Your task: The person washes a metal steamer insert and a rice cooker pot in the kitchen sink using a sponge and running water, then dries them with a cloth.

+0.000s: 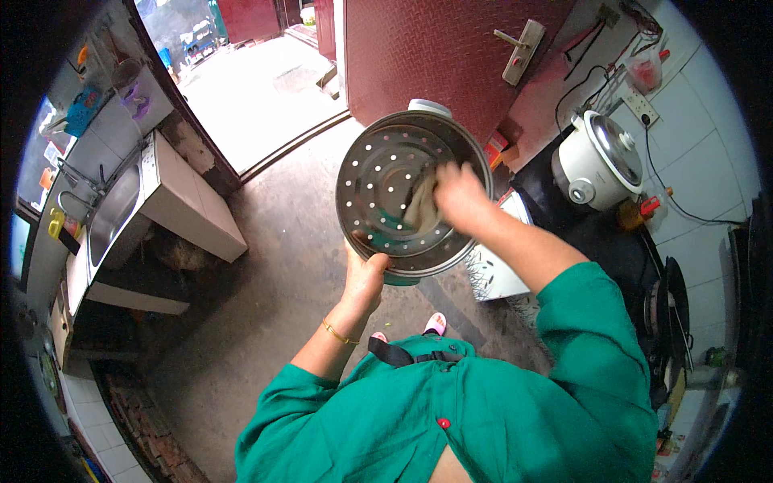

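A round metal steamer pot with a perforated bottom is held up in front of me, its inside facing me. My left hand grips the lower left rim, with the thumb over the edge. Inside the pot, my right hand presses a pale cloth against the right part of the metal; the fingers are blurred. A light plastic handle juts from the far rim. Part of a second handle shows under the near rim.
On my right, a white electric cooker with a glass lid stands on a black counter. A metal sink is at the left. Ahead, a dark red door stands ajar beside a bright doorway. A patterned white box-like surface lies below the pot.
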`<action>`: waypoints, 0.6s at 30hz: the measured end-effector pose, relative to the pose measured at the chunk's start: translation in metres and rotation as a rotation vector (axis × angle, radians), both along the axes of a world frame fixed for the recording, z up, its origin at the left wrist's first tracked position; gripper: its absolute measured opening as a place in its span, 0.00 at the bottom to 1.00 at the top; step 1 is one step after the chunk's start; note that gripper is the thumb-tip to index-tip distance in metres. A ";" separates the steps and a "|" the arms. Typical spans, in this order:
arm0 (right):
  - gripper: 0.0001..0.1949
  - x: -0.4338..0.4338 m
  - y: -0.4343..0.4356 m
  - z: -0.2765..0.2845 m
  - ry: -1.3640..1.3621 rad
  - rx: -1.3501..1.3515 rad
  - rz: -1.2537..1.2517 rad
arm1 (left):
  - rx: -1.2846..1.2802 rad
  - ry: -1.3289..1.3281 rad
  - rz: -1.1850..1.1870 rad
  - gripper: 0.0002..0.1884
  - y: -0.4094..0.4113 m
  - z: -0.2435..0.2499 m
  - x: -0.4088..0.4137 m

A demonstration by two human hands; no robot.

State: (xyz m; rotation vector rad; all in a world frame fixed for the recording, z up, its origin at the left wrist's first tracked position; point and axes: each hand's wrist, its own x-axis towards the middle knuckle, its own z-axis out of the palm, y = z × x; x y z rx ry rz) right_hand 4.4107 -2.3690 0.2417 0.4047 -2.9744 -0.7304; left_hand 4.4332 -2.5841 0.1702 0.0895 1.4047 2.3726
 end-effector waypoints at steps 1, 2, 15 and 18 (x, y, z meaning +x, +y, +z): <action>0.09 -0.009 0.009 0.006 0.224 0.096 0.030 | 0.002 -0.001 -0.040 0.35 0.000 -0.003 0.001; 0.09 -0.017 0.016 0.009 0.188 0.101 0.035 | 0.006 0.000 -0.082 0.34 0.001 -0.007 0.001; 0.11 0.034 -0.051 -0.051 -0.551 -0.812 -0.158 | 0.074 -0.130 -0.019 0.27 0.015 -0.040 0.005; 0.10 0.040 -0.017 -0.021 -0.517 -0.226 -0.266 | 0.016 -0.049 -0.042 0.28 0.016 -0.037 0.006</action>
